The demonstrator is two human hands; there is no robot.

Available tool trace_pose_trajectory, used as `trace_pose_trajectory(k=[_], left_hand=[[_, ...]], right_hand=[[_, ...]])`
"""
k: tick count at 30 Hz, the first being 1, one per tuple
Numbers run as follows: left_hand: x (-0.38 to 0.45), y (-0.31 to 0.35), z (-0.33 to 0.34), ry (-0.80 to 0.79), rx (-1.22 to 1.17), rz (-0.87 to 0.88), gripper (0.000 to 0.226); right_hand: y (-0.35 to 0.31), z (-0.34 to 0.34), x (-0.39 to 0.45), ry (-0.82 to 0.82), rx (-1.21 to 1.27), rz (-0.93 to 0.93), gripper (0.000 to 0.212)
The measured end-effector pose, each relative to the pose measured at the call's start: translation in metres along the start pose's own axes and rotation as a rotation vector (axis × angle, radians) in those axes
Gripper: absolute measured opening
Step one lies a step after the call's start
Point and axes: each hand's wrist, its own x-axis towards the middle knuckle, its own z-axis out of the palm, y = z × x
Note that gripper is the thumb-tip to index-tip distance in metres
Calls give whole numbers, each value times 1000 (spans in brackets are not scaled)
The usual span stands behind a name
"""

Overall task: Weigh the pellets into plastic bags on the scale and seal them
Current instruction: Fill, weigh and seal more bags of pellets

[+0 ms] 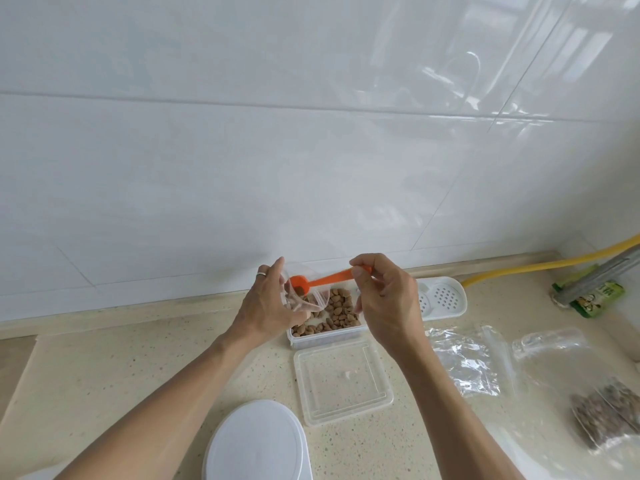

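A small clear plastic bag (304,299) was held open just left of the frame's centre by the left hand (268,303), its fingers curled round the bag's near side and pinching the film. The right hand (384,299) was seen just right of centre, thumb and forefinger pinching the far end of an orange scoop (325,280). The scoop's long axis was laid nearly level across the frame, handle to the right, bowl to the left, and the bowl was set at the mouth of the bag, with a few brown pellets visible in it. The bag was thus found to the left of the right hand's fingers, at the scoop's tip. Directly below both, the open tub of pellets (337,311) was placed, with its lid (343,379) nearer the bottom edge. A white round scale (256,445) was seen at the lower centre, with nothing on it. Whether the bowl was fully inside the bag could not be told. A tipping of the bowl to the left would probably be called for next.
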Motion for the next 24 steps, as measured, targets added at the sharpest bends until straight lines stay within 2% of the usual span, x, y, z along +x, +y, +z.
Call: trace_pose_trajectory(k=[3,7,12,16,21,24], left_hand=[[0,-3,1,17,28,-8,112],[2,-9,3,22,65,-23,116],[4,-14,7,9,69,-32,118],[6,-18,9,4,84,-44,118],[3,-29,8,10,131,-55,118],[-1,-37,5,4,164,-68,121]], right_hand=[[1,1,-1,46,-12,-26,29],[4,1,-2,20,-45,-45,30],[10,3,-4,-18,-103,-95,13],[8,3,-2,38,-71,-94,24],[21,-2,2,270,37,102,13],[53,-3,0,220,-89,228,15]])
